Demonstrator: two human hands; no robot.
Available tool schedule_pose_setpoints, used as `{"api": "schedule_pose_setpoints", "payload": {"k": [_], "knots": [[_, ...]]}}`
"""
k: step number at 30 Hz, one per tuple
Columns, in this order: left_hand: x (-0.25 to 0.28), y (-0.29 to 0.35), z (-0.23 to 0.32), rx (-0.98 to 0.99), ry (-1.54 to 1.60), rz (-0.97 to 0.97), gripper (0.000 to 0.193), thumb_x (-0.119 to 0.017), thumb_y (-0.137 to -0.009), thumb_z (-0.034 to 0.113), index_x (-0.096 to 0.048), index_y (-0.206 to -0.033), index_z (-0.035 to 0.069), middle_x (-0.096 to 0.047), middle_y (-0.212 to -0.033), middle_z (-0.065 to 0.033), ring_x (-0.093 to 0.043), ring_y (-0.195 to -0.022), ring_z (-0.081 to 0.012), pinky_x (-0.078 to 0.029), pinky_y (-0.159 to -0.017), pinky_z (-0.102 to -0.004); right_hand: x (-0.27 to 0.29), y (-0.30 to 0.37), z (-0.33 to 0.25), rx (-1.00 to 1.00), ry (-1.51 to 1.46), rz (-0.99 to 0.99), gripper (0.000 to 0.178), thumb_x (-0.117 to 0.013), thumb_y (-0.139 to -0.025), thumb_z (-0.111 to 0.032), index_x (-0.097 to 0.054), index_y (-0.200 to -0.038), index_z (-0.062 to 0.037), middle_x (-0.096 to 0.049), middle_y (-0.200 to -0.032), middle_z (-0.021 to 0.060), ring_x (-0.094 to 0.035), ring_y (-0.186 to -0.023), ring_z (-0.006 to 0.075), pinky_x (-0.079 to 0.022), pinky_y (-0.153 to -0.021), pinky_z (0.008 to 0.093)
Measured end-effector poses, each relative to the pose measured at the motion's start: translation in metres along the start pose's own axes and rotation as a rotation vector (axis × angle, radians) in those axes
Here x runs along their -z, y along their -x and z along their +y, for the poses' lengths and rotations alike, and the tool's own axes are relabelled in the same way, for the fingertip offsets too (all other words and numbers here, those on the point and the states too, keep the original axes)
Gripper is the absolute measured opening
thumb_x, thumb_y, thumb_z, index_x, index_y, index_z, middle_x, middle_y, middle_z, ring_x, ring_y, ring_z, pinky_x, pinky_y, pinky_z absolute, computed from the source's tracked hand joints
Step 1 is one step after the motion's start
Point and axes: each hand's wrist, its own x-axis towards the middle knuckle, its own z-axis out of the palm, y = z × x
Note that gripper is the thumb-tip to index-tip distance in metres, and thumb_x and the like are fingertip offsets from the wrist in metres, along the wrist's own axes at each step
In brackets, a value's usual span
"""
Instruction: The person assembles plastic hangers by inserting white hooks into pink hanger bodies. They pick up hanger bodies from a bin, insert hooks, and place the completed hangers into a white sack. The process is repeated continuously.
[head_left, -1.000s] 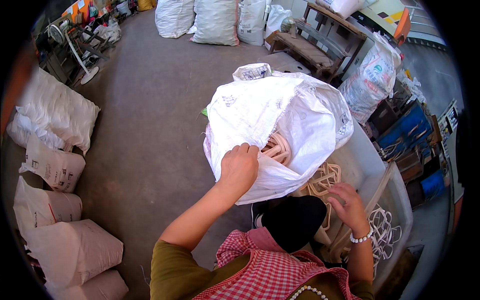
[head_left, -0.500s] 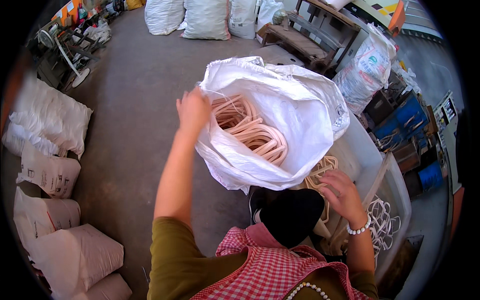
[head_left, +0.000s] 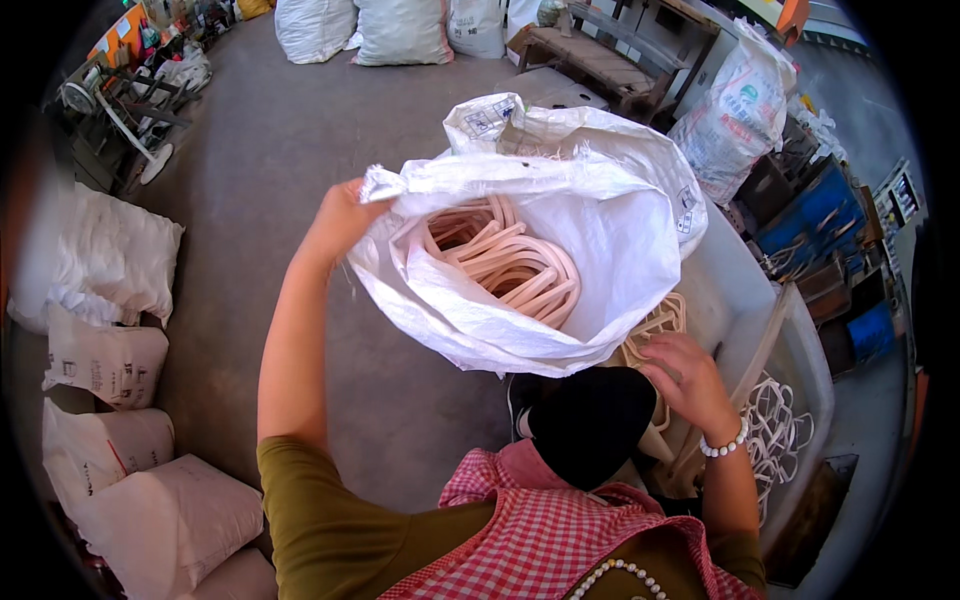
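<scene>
In front of me a white woven sack [head_left: 620, 235] gapes wide, tilted toward me. Inside lies a stack of pale pink, rounded plastic frames [head_left: 515, 270], nested together; their exact kind is unclear. My left hand [head_left: 345, 220] is closed on the sack's left rim, pulling a fold of it up and outward. To the right of my knee, my right hand [head_left: 690, 385] hovers with its fingers bent and loosely apart, and no object shows in it. Beside its fingertips are cream plastic frames [head_left: 665, 318], partly hidden by the sack.
A pale bin [head_left: 815, 385] at my right holds white plastic strips [head_left: 775, 440]. Filled sacks [head_left: 165, 520] line the left side, and others [head_left: 400, 30] stand at the back. A wooden bench [head_left: 590, 60] and a tall filled sack [head_left: 735, 115] are at the far right.
My left hand has moved left and slightly down, drawing the sack's rim outward, and the far edge has folded over. My right hand has barely moved.
</scene>
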Motion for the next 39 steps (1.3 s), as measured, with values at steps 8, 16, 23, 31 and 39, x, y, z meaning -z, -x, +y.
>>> {"api": "schedule_pose_setpoints", "payload": {"k": [8, 16, 23, 31, 39], "knots": [[-0.005, -0.014, -0.013, 0.223, 0.642, -0.019, 0.037, -0.048, -0.097, 0.023, -0.05, -0.125, -0.002, -0.06, -0.119, -0.0132, -0.061, -0.104, -0.0237, -0.05, -0.09, -0.0367, -0.003, -0.002, -0.005, 0.015, -0.061, -0.054, 0.02, -0.07, -0.079, -0.01, -0.065, -0.096, -0.0021, -0.064, -0.093, 0.0137, -0.06, -0.088, 0.0318, -0.049, -0.078, 0.0382], [-0.016, -0.022, -0.026, 0.171, 0.936, 0.022, 0.041, -0.039, -0.1, 0.027, -0.047, -0.129, -0.001, -0.057, -0.125, -0.0134, -0.057, -0.112, -0.0255, -0.046, -0.098, -0.039, -0.006, 0.014, 0.004, -0.088, -0.043, -0.077, 0.018, -0.069, -0.08, -0.012, -0.066, -0.095, -0.0026, -0.066, -0.09, 0.0137, -0.061, -0.087, 0.0319, -0.049, -0.077, 0.0386], [-0.012, -0.009, -0.026, 0.172, 0.962, -0.124, 0.038, -0.045, -0.098, 0.023, -0.048, -0.127, -0.001, -0.058, -0.121, -0.0142, -0.058, -0.11, -0.0257, -0.048, -0.096, -0.0397, -0.011, 0.016, 0.004, -0.112, -0.088, -0.1, 0.018, -0.069, -0.081, -0.012, -0.066, -0.096, -0.002, -0.066, -0.089, 0.014, -0.061, -0.085, 0.032, -0.049, -0.076, 0.0386], [-0.016, 0.017, -0.003, -0.005, 0.659, -0.204, 0.045, -0.064, -0.083, 0.006, -0.049, -0.126, -0.002, -0.061, -0.116, -0.0128, -0.061, -0.105, -0.0248, -0.051, -0.09, -0.0374, -0.015, 0.021, 0.008, -0.142, -0.087, -0.104, 0.019, -0.068, -0.081, -0.012, -0.066, -0.096, -0.002, -0.066, -0.089, 0.0146, -0.061, -0.085, 0.0321, -0.049, -0.076, 0.0387], [-0.013, 0.017, -0.002, 0.039, 0.647, -0.095, 0.048, -0.067, -0.08, 0.006, -0.051, -0.124, -0.003, -0.06, -0.117, -0.0139, -0.059, -0.105, -0.0239, -0.048, -0.09, -0.0365, -0.018, 0.024, 0.006, -0.13, -0.091, -0.099, 0.018, -0.068, -0.082, -0.013, -0.066, -0.096, -0.0021, -0.066, -0.09, 0.0147, -0.062, -0.085, 0.0322, -0.05, -0.075, 0.0384]]}}
